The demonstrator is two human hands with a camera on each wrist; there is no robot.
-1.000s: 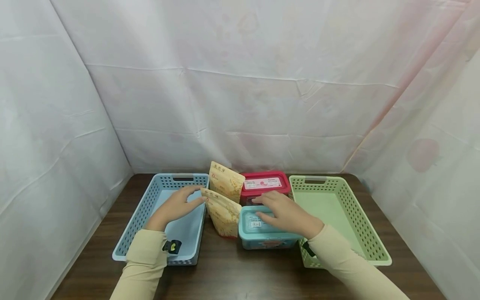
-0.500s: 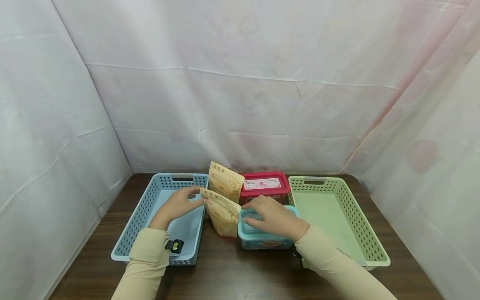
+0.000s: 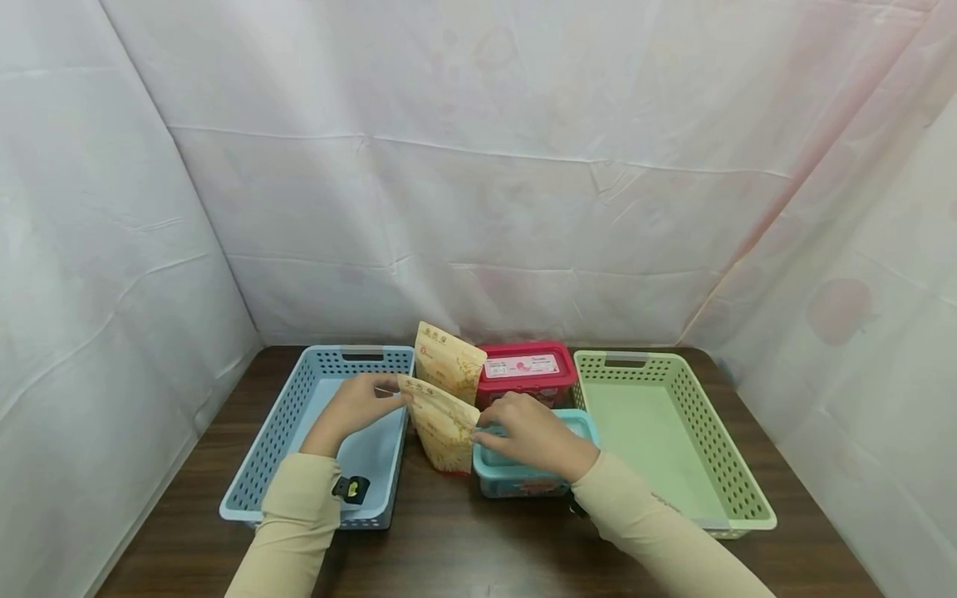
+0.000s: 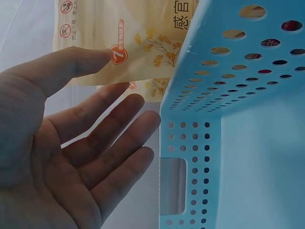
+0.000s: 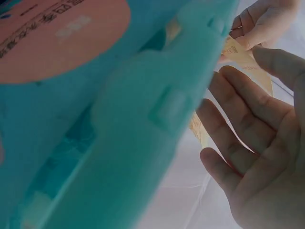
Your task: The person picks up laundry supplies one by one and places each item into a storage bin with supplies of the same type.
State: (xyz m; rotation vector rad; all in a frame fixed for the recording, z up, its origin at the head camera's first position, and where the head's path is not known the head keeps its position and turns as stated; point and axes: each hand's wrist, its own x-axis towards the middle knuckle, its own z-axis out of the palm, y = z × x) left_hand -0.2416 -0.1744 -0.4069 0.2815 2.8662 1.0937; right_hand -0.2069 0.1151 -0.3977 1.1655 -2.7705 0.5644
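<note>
A cream stand-up pouch [image 3: 443, 428] with yellow print stands in front of a second, like pouch [image 3: 449, 361]. My left hand [image 3: 360, 409] pinches the front pouch at its upper left edge. In the left wrist view the thumb [image 4: 88, 62] lies on its printed face, the other fingers reaching behind. My right hand [image 3: 527, 432] has thumb and fingers at the same pouch's right edge, above a turquoise lidded box [image 3: 516, 482]. From the right wrist, that box [image 5: 138, 119] covers much of the view and the pouch [image 5: 245, 64] shows partly beyond the fingers.
A blue perforated basket [image 3: 381, 465] stands on the left, under my left forearm. On the right is a green basket [image 3: 643, 432]. A red lidded box [image 3: 527, 365] sits behind the turquoise one. White curtains [image 3: 478, 208] enclose the dark wooden table [image 3: 463, 548].
My right hand has moved left across the turquoise box to the front pouch's right edge, its fingers drawing in. The left hand has stayed at the pouch's left edge.
</note>
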